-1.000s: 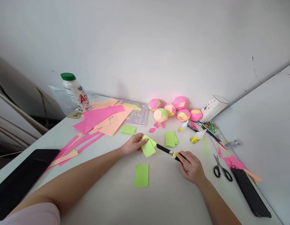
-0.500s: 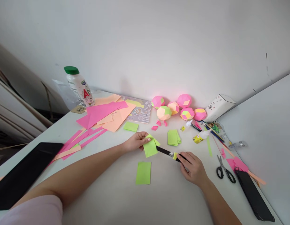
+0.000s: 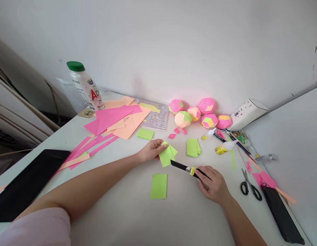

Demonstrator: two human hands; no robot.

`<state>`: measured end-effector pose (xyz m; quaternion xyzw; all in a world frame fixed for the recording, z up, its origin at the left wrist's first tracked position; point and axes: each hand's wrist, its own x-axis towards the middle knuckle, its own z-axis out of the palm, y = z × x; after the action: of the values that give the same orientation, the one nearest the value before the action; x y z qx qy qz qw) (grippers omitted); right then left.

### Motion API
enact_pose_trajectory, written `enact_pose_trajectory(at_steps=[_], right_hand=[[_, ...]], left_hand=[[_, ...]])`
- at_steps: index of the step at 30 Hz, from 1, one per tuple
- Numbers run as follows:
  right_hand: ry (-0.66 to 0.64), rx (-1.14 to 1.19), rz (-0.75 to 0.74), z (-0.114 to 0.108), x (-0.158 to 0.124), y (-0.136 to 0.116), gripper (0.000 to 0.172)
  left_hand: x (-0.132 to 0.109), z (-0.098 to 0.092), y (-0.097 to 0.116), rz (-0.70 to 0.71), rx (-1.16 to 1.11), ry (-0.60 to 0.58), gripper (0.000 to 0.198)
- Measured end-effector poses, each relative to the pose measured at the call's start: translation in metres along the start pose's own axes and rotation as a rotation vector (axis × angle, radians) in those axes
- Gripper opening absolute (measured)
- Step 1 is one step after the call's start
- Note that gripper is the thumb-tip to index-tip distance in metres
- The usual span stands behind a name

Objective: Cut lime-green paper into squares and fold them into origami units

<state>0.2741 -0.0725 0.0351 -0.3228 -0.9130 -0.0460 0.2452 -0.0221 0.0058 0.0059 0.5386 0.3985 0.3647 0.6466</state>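
1. Lowest, I see the pale surface of the desk spreading between two forearms, up to a green sheet below centre.
2. At centre, the left hand pinches green paper; the right hand grips a cutter, blade tip at the paper's right side. I can't tell whether they touch.
3. A black slab flanks the left forearm at lower left; scissors and a black case crowd the right edge.
4. Beyond, I have a green stack and a glue bottle right of centre, pink paper at left.
5. Farthest, paper balls line the back edge near the wall.
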Motion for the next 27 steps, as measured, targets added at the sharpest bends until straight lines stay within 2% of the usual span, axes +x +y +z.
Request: enact_pose_trajectory(at_steps=[15, 21, 24, 27], right_hand=[[0.019, -0.027, 0.065, 0.002, -0.001, 0.001, 0.044], [0.059, 0.086, 0.102, 0.001, 0.0, 0.001, 0.053], [0.12, 0.265, 0.215, -0.002, 0.0, -0.003, 0.052], [0.119, 0.654, 0.509, -0.007, 0.001, -0.014, 0.04]], left_hand=[[0.0, -0.002, -0.002, 0.013, 0.011, -0.096, 0.036], [0.002, -0.003, -0.004, 0.022, 0.04, -0.107, 0.037], [0.002, -0.003, -0.003, 0.005, 0.048, -0.092, 0.037], [-0.001, 0.0, 0.0, -0.015, 0.053, -0.092, 0.039]])
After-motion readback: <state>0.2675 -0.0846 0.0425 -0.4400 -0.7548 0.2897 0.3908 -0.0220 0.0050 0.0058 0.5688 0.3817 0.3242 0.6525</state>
